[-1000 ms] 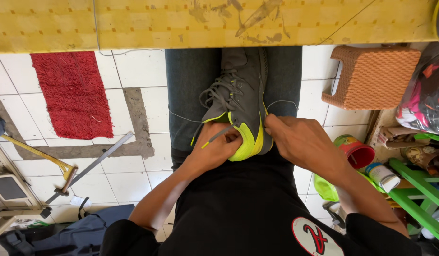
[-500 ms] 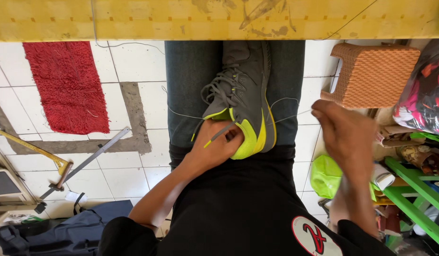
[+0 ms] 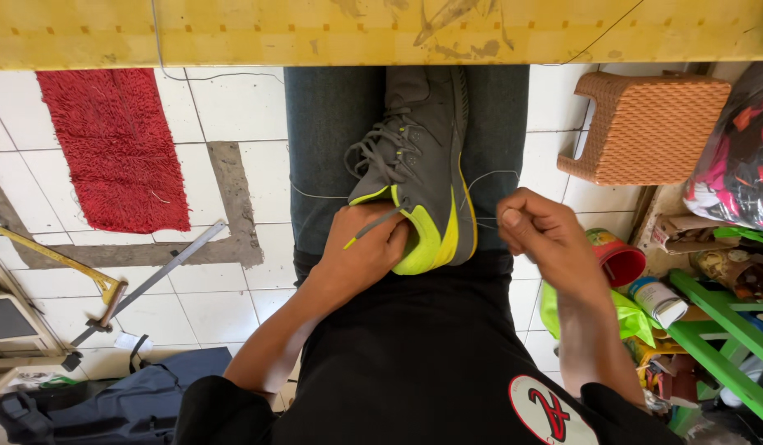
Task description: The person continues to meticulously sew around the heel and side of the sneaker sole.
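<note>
A grey sneaker (image 3: 418, 173) with a neon yellow heel lies on my lap, laces up, toe pointing away from me. My left hand (image 3: 361, 251) grips it at the heel, over a loose grey lace with a yellow tip. My right hand (image 3: 542, 235) is just right of the heel, fingers pinched on a thin thread (image 3: 484, 177) that loops from the shoe's side. Whether a needle is in the fingers cannot be made out.
A yellow table edge (image 3: 381, 33) crosses the top. A red mat (image 3: 113, 148) and a hammer (image 3: 68, 268) lie on the white tiles at left. A woven brown stool (image 3: 645, 124), a red cup (image 3: 620, 259), bags and a green rack (image 3: 719, 346) crowd the right.
My right hand pulled away to the right with the thread, then came back close to the shoe's heel. The left hand stayed on the heel.
</note>
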